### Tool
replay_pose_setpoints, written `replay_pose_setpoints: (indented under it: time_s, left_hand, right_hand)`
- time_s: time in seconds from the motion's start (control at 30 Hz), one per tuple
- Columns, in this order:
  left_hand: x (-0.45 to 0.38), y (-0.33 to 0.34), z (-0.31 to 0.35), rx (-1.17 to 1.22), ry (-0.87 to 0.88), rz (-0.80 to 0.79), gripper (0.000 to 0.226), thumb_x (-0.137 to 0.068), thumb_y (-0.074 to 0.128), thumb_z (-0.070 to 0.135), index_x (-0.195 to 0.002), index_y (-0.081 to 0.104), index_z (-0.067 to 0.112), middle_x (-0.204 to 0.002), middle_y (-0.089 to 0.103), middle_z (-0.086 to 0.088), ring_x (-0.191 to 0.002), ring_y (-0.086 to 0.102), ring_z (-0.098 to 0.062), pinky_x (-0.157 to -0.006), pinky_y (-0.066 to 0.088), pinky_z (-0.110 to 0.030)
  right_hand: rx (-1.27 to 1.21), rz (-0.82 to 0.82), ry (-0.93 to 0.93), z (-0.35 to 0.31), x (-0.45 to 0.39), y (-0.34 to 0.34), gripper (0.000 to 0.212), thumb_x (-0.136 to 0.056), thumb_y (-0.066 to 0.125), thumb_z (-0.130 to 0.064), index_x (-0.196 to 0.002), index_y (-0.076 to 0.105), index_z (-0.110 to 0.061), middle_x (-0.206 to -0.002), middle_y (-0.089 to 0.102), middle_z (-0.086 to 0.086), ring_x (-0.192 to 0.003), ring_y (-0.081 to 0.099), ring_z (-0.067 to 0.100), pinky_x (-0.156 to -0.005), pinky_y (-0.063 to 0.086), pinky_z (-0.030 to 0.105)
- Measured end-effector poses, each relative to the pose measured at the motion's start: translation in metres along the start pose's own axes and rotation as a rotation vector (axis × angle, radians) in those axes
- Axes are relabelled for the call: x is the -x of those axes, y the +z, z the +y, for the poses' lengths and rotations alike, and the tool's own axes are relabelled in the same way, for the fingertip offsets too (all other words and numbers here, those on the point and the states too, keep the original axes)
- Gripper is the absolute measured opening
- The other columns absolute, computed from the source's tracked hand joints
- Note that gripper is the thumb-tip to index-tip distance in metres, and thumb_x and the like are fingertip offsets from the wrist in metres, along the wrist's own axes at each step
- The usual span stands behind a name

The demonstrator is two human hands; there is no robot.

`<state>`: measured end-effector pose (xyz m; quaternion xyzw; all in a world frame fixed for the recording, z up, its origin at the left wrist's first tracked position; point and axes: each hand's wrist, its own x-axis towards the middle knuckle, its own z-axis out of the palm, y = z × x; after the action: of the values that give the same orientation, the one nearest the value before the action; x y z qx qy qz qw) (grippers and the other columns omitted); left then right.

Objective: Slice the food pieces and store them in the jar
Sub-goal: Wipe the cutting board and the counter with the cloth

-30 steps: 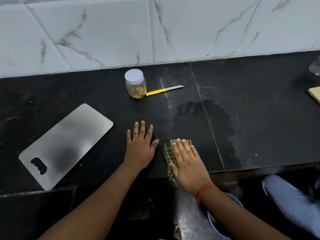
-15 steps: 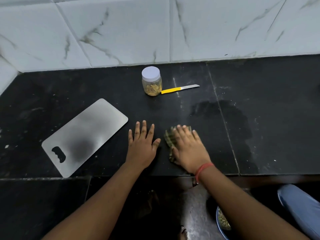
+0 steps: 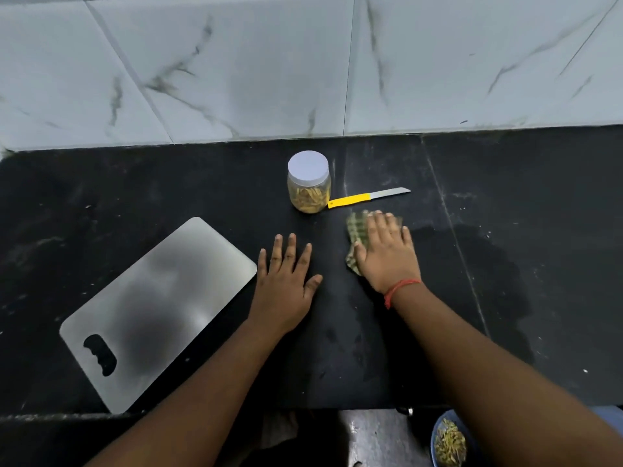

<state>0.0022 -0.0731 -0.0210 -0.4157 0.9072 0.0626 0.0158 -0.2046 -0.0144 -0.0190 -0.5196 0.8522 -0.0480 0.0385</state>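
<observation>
Left hand (image 3: 285,281): lying flat on the black counter (image 3: 168,183), palm down, fingers spread, gripping nothing.
Right hand (image 3: 387,254): pressing flat on a green checked cloth (image 3: 356,230), fingers extended, not curled around it; a red thread is showing on the wrist.
Cloth: sitting under the right palm, its edge sticking out to the left, just in front of the knife (image 3: 367,198).
Jar (image 3: 308,182): standing upright near the wall, white lid on, holding yellowish cut pieces.
Knife: lying on the counter, its yellow handle end just beside the jar, blade pointing right.
Board (image 3: 158,308): a metal sheet lying flat and bare at an angle, left of the left hand, handle hole nearest the counter edge.
Bowl (image 3: 435,433): showing partly below the counter edge at lower right, holding greenish scraps.
Counter: showing a wet patch to the right of the cloth.
</observation>
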Motion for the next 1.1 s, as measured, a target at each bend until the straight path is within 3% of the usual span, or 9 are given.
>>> replay_pose_setpoints:
  time_s: [0.17, 0.27, 0.37, 0.47, 0.6, 0.7, 0.8, 0.9, 1.1]
  left_hand:
    - [-0.009, 0.002, -0.007, -0.01, 0.02, -0.009, 0.074, -0.095, -0.001, 0.061, -0.16, 0.006, 0.026, -0.168, -0.003, -0.008, -0.153, -0.015, -0.028, -0.123, -0.005, -0.053]
    - [-0.007, 0.006, -0.011, -0.023, 0.02, 0.001, 0.073, -0.096, 0.002, 0.06, -0.16, 0.008, 0.025, -0.168, 0.0, -0.008, -0.154, -0.012, -0.029, -0.123, -0.003, -0.054]
    - [0.001, 0.011, -0.016, -0.01, 0.027, 0.017, 0.071, -0.098, 0.006, 0.06, -0.159, 0.013, 0.025, -0.168, 0.004, -0.009, -0.154, -0.009, -0.029, -0.123, 0.0, -0.054]
    - [0.01, 0.012, -0.017, 0.0, -0.01, 0.04, 0.072, -0.098, 0.006, 0.06, -0.159, 0.015, 0.024, -0.168, 0.006, -0.009, -0.154, -0.008, -0.03, -0.123, 0.001, -0.053]
    - [0.027, 0.006, -0.015, 0.018, -0.026, 0.046, 0.072, -0.097, 0.005, 0.06, -0.16, 0.012, 0.024, -0.167, 0.002, -0.009, -0.153, -0.011, -0.03, -0.123, -0.002, -0.052]
    - [0.043, 0.003, -0.01, 0.016, -0.059, 0.059, 0.073, -0.097, 0.003, 0.059, -0.16, 0.012, 0.023, -0.167, 0.003, -0.01, -0.153, -0.012, -0.03, -0.123, -0.003, -0.052]
    - [0.064, 0.003, -0.007, 0.024, -0.069, 0.058, 0.074, -0.096, 0.001, 0.06, -0.16, 0.013, 0.023, -0.168, 0.004, -0.01, -0.154, -0.01, -0.031, -0.123, -0.002, -0.052]
    - [0.084, 0.005, -0.004, 0.002, -0.09, 0.057, 0.075, -0.095, 0.0, 0.06, -0.16, 0.012, 0.023, -0.168, 0.003, -0.01, -0.154, -0.012, -0.03, -0.123, -0.002, -0.052]
    - [0.119, 0.01, -0.008, 0.001, -0.125, 0.052, 0.077, -0.093, -0.003, 0.061, -0.16, 0.011, 0.024, -0.168, 0.001, -0.009, -0.153, -0.014, -0.029, -0.123, -0.004, -0.053]
  right_hand:
    - [0.051, 0.007, -0.135, -0.011, 0.003, 0.008, 0.069, -0.095, 0.021, -0.049, -0.154, 0.016, -0.015, -0.16, 0.02, 0.006, -0.148, 0.013, 0.024, -0.119, 0.016, 0.047]
    - [-0.009, 0.052, 0.033, -0.017, 0.016, 0.007, 0.069, -0.095, 0.023, -0.048, -0.153, 0.017, -0.012, -0.159, 0.019, 0.009, -0.148, 0.013, 0.027, -0.119, 0.016, 0.047]
    - [0.052, 0.002, -0.188, -0.028, 0.041, 0.015, 0.068, -0.096, 0.023, -0.049, -0.154, 0.015, -0.014, -0.161, 0.016, 0.007, -0.149, 0.01, 0.024, -0.12, 0.014, 0.047]
    - [-0.031, 0.052, 0.03, -0.03, 0.058, 0.011, 0.068, -0.096, 0.024, -0.048, -0.154, 0.016, -0.013, -0.161, 0.015, 0.007, -0.149, 0.009, 0.023, -0.12, 0.014, 0.046]
    - [0.038, -0.003, -0.185, -0.035, 0.105, 0.014, 0.068, -0.097, 0.023, -0.048, -0.154, 0.014, -0.013, -0.161, 0.013, 0.008, -0.149, 0.007, 0.024, -0.12, 0.015, 0.046]
    - [-0.009, 0.028, -0.039, -0.03, 0.131, 0.01, 0.069, -0.096, 0.025, -0.048, -0.153, 0.016, -0.01, -0.161, 0.014, 0.011, -0.149, 0.009, 0.026, -0.12, 0.015, 0.047]
    - [0.06, -0.027, -0.289, -0.036, 0.165, 0.014, 0.068, -0.097, 0.025, -0.048, -0.154, 0.015, -0.01, -0.161, 0.012, 0.01, -0.149, 0.008, 0.027, -0.119, 0.015, 0.047]
    - [-0.017, 0.022, -0.087, -0.033, 0.181, 0.01, 0.068, -0.096, 0.027, -0.047, -0.153, 0.019, -0.01, -0.16, 0.017, 0.01, -0.149, 0.011, 0.026, -0.119, 0.017, 0.047]
    - [0.007, 0.027, -0.129, -0.034, 0.203, 0.012, 0.069, -0.096, 0.028, -0.048, -0.153, 0.019, -0.011, -0.16, 0.017, 0.009, -0.149, 0.011, 0.026, -0.119, 0.016, 0.047]
